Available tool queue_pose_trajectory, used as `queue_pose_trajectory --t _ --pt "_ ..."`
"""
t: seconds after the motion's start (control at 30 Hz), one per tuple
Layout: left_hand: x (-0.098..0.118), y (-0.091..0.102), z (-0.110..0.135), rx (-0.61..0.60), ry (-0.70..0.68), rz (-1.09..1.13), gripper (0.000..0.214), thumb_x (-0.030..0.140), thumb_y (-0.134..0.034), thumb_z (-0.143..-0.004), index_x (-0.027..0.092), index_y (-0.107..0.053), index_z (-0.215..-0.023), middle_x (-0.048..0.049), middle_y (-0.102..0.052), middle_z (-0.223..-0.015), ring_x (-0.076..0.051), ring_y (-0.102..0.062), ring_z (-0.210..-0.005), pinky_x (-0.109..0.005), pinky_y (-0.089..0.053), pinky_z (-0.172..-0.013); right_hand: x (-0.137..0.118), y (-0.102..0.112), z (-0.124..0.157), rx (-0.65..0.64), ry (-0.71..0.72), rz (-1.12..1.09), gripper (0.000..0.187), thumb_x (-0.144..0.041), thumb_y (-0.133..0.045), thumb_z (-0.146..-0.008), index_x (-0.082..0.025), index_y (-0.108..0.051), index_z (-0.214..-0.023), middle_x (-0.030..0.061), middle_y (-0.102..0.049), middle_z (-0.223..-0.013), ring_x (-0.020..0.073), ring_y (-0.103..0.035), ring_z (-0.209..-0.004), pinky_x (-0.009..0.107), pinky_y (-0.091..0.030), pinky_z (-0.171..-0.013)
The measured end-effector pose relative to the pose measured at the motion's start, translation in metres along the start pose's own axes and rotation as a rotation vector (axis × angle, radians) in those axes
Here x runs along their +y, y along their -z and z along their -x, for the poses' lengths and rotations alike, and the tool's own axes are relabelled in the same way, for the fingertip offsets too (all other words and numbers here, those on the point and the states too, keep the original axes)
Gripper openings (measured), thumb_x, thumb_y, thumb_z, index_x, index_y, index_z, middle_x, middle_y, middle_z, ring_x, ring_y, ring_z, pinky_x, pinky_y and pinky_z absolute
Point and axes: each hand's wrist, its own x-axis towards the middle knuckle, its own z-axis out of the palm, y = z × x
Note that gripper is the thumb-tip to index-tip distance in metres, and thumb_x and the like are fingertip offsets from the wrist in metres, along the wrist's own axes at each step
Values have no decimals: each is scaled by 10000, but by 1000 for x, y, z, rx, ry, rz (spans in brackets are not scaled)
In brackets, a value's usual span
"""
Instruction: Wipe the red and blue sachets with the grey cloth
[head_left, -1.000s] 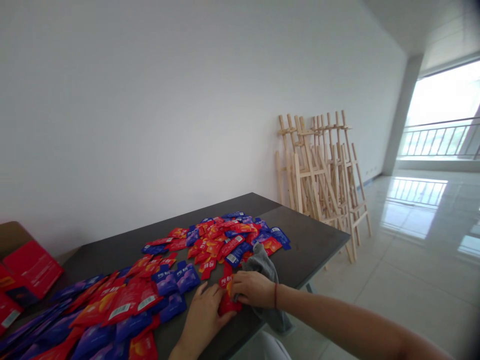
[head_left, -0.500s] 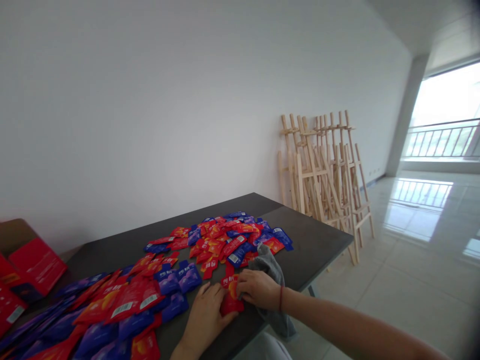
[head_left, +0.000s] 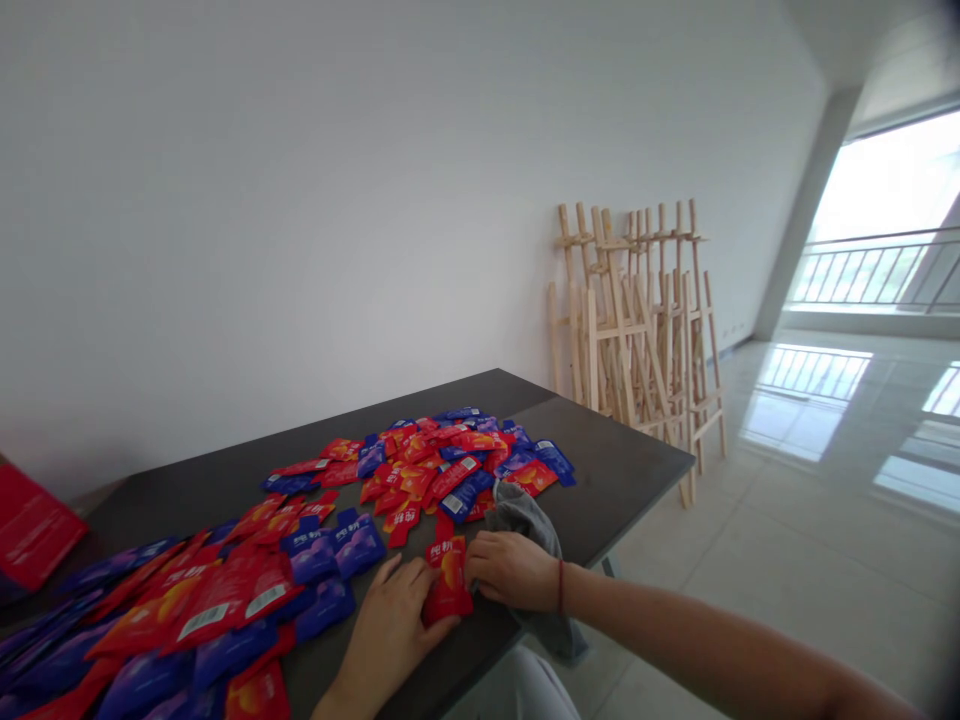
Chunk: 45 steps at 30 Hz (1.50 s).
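A red pouch [head_left: 448, 585] with white lettering and an orange print lies flat near the table's front edge. My left hand [head_left: 394, 625] steadies it, fingertips along its left side and thumb at its lower edge. On the pouch's right edge rests my right hand [head_left: 514, 570], fingers curled round a grey cloth [head_left: 529, 518]. Part of the cloth bunches behind that hand and part hangs over the table edge. Just beyond my hands is a heap of red and blue pouches [head_left: 427, 465]. More pouches [head_left: 217, 600] lie spread in overlapping rows to the left.
The dark table [head_left: 615, 450] stands by a white wall [head_left: 300, 200]. A red box [head_left: 37, 530] sits at its left end, partly cut off by the frame. Several wooden easels [head_left: 637, 330] lean against the wall beyond the right corner, on a shiny tiled floor [head_left: 795, 540].
My right hand, with the cloth, has slid slightly from the pouch's face toward its right edge, uncovering more of the print. My left hand stays on the pouch. The view has shifted slightly.
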Motion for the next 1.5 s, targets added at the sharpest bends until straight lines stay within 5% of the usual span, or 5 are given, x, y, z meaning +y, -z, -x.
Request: queue_pose_trajectory --t 0.3,1.5 --pt "-2 -2 4 4 -6 5 349 386 -742 -743 257 -631 -1047 -20 -704 -1050 -241 -657 -1008 -491 -396 -1065 -5 -3 -6 -1 120 -1 167 -215 -503 -929 -215 -632 -1035 38 -623 -1063 178 -511 -940 294 -414 -744" --pt "-1 -2 3 -25 -19 -29 366 376 -748 -748 249 -627 -1069 -32 -709 -1081 -244 -665 -1019 -529 -424 -1051 -2 1 1 -48 159 21 199 -230 -503 -919 -204 -608 -1086 41 -621 -1026 185 -505 -892 305 -398 -704"
